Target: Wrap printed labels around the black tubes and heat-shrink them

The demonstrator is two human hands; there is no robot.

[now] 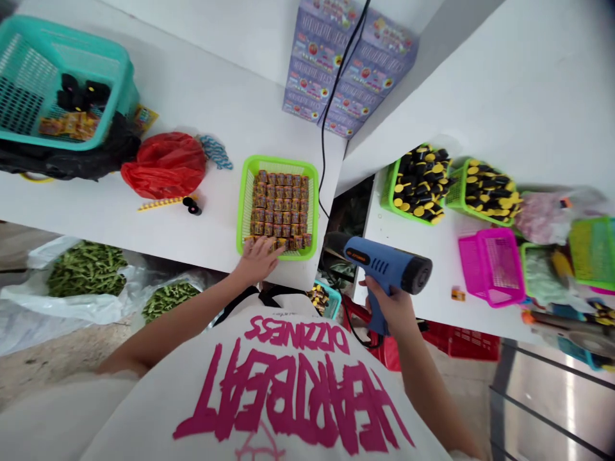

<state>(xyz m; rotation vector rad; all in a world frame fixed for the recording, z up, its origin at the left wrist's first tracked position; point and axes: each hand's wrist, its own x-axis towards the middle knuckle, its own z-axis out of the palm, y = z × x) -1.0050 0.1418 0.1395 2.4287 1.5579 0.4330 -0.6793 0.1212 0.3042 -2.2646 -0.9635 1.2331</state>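
Observation:
My right hand is wrapped around the handle of a blue heat gun, whose dark nozzle points left over the gap between two tables. Fingers apart, my left hand rests at the near rim of a lime-green basket. Its fingertips lie over the front row of small wrapped packs, which stand in tidy rows inside. The fingers cover part of that row; whether they press on a pack I cannot tell.
A red plastic bag and a teal basket lie to the left. Stacked purple boxes stand behind, a black cable hanging before them. On the right table are green baskets of black-and-yellow pieces and a pink basket.

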